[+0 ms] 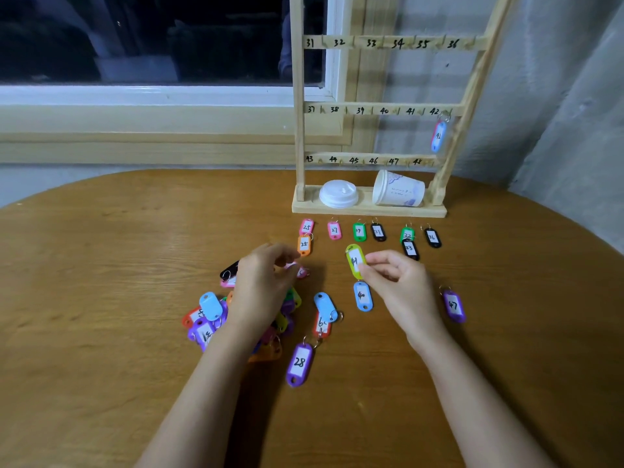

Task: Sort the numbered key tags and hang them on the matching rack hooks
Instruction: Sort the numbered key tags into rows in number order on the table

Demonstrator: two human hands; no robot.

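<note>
**A:** While the right hand (398,285) pinches the yellow tag 41 (354,260), what could go wrong?

**B:** Its grip clamps only the tag's lower edge, so it could twist free. I cannot tell whether it touches the table (101,265). On the rack (299,130) at 1 o'clock, the 41 label (410,111) sits just beside the hook where tag 42 (438,136) hangs. The ring could catch the wrong hook or knock that tag off.

**A:** And the left hand (266,282)?

**B:** Its grip is closed on a small pink tag (301,271), number blurred. The forearm lies over the unsorted pile (209,319) at 7 o'clock and could scatter it.

**A:** Readable writing?

**B:** Rails read 31–36, 37–42, 43–48. The sorted row (359,231) at 12 o'clock shows 25, 27, 29, 31, 32, 33, 36. Two seem to read 25, so one may be misread. Nearer lie blue 40 (363,295), purple 47 (454,305) and purple 28 (299,364). The tipped paper cup (398,190) has print too small to read.
</note>
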